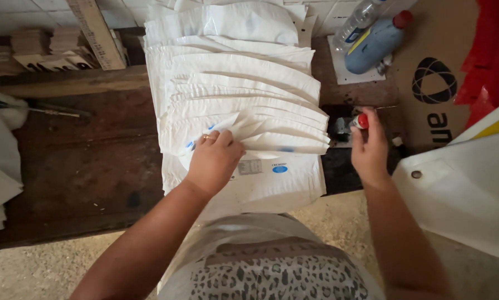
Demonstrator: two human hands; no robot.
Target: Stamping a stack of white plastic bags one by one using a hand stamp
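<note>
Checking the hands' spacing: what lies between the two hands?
In the head view, the fanned white bags stretch from the left hand toward the right hand.

White bags (244,89): matt paper, creased. Bench (77,161): dark rough wood. Blue bottle (374,41): glossy plastic.

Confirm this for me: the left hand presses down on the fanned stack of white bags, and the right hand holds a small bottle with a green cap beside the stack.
Not quite. The head view shows the cap is red, not green. The rest stands: the left hand presses on the fanned stack of white bags, and the right hand holds the small bottle beside the stack.
</note>
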